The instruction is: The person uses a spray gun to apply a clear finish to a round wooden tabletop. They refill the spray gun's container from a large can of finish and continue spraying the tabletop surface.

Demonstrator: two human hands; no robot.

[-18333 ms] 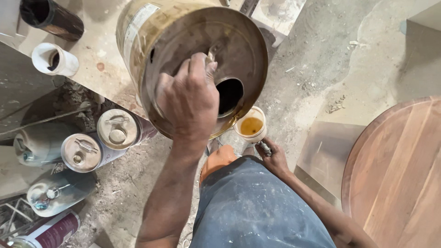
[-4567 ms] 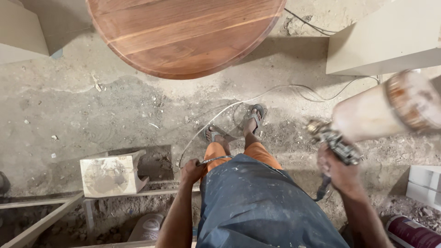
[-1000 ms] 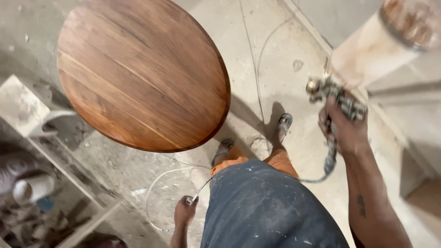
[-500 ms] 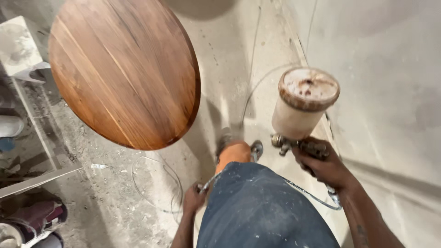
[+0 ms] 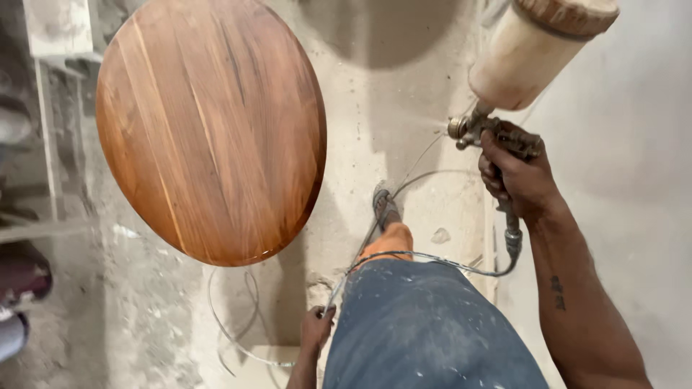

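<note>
Over a dusty concrete floor [image 5: 404, 108], seen from above, the right hand [image 5: 515, 176] grips the handle of a spray gun [image 5: 497, 137], its fingers [image 5: 494, 173] curled tight around the metal body and pressed together, with the forefinger lying at the trigger. On top of the gun sits a cream-coloured cup [image 5: 522, 54] with a stained brownish lid, tilted up and to the right toward the top edge of the view. The gun's nozzle faces left, and a faint mist shows just in front of it. From the bottom of the handle a thin hose [image 5: 432, 261] drops, loops across the person's dust-speckled blue shorts [image 5: 425, 331] and runs down to the left hand [image 5: 317, 328], whose fingers are closed around the line near the left hip; more slack hose lies in loose coils on the floor below the wood. To the left, well apart from the gun, stands a round wooden tabletop [image 5: 209, 130], reddish brown with darker and paler grain streaks running along it, its surface glossy. One sandalled foot [image 5: 384, 205] is planted on the floor between the tabletop and the gun. Pale boards and a frame [image 5: 50, 108] line the far left edge, partly blurred.
</note>
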